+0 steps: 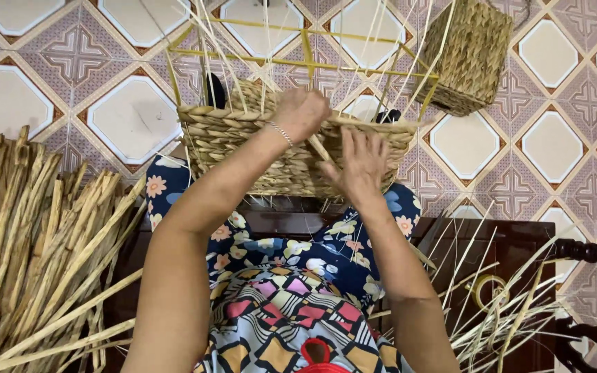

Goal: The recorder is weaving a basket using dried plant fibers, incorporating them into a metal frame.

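while the left hand curls over the top rim of the half-woven basket, closed on a pale strand there, the right hand lies flat with fingers spread against the basket's near wall, just beside it. beyond the right hand sits a finished woven basket; dried reeds lie left of the left forearm.

A finished woven basket sits on the patterned tile floor; dried reed bundle left.
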